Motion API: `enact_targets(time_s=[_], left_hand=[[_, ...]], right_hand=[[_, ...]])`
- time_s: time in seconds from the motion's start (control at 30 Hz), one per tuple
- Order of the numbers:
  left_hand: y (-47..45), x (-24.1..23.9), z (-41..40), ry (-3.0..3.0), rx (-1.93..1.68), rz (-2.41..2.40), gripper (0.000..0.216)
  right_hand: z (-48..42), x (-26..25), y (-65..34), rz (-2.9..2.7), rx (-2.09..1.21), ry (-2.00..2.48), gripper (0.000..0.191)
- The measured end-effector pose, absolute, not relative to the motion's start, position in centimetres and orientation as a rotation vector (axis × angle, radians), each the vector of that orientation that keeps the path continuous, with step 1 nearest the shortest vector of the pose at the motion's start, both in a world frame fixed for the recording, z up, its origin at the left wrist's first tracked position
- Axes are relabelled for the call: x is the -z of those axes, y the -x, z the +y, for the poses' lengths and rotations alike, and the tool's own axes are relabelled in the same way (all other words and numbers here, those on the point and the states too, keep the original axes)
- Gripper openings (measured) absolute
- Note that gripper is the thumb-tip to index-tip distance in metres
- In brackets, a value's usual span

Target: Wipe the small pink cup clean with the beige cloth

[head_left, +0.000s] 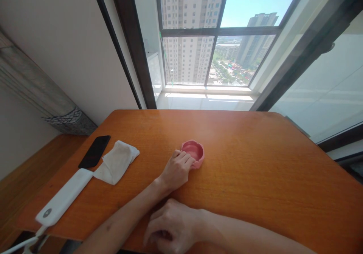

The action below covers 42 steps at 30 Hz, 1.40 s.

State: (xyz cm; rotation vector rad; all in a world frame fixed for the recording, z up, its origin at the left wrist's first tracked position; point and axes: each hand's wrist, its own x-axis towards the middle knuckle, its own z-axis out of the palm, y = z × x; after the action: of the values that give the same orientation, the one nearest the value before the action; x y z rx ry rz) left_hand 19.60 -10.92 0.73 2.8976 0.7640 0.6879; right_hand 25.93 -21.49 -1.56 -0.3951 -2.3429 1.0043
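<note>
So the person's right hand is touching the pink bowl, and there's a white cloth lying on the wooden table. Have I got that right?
Not quite: the head view shows the left hand touching the pink bowl; the right hand is apart from it. The white cloth does lie on the wooden table.

A home, it was, and a high-up one! Straight ahead of me, a big window (217,31) gave onto an apartment tower (188,4), with treetops (218,67) far below! A dark door frame (135,38) opened to what looked like an enclosed balcony (204,102), a curtain (36,87) hung on my left, and a polished wooden table (255,163) stretched before me, smartphone (95,152) on top!
</note>
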Motion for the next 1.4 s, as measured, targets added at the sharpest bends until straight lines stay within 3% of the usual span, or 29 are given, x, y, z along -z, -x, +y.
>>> enact_targets(time_s=[0.23,0.37,0.5,0.67,0.8,0.93,1.1,1.17,1.27,1.4], left_hand=[[-18.4,-2.7,-10.3,-2.879,-0.791,0.71,0.023],[-15.7,-4.8,-7.7,-2.842,-0.857,1.289,0.028],[-12.2,-5.8,-5.0,-2.606,-0.439,2.143,0.027],[-8.6,-4.8,-4.0,-2.42,-0.077,2.36,0.036],[-7.3,-3.8,-3.7,-2.389,-0.049,2.276,0.032],[-7.0,-3.7,-2.8,-2.443,-0.164,2.165,0.044],[-8.9,-4.8,-2.2,-1.976,-1.07,1.429,0.034],[-9.9,-5.8,-2.8,-1.64,-1.222,1.056,0.031],[-10.7,-7.2,-4.2,-1.299,-1.249,0.734,0.04],[-10.6,-7.0,-4.5,-1.201,-1.126,0.694,0.046]], right_hand=[[-21.7,1.0,-26.2,-2.401,-1.054,0.46,0.031],[-21.7,0.7,-26.4,-2.41,-1.05,0.455,0.03],[-21.7,0.5,-26.5,-2.413,-1.015,0.451,0.03],[-21.6,0.3,-26.6,-2.421,-1.024,0.456,0.031],[-21.6,0.0,-26.6,-2.407,-1.023,0.445,0.031],[-21.6,-0.1,-26.5,-2.372,-1.011,0.437,0.032],[-21.5,0.4,-26.4,-2.346,-0.992,0.44,0.029],[-21.7,0.7,-26.4,-2.319,-0.947,0.476,0.029],[-21.9,0.8,-26.6,-2.227,-0.789,0.565,0.033],[-21.9,-0.2,-27.6,-1.996,-0.478,0.617,0.03]])
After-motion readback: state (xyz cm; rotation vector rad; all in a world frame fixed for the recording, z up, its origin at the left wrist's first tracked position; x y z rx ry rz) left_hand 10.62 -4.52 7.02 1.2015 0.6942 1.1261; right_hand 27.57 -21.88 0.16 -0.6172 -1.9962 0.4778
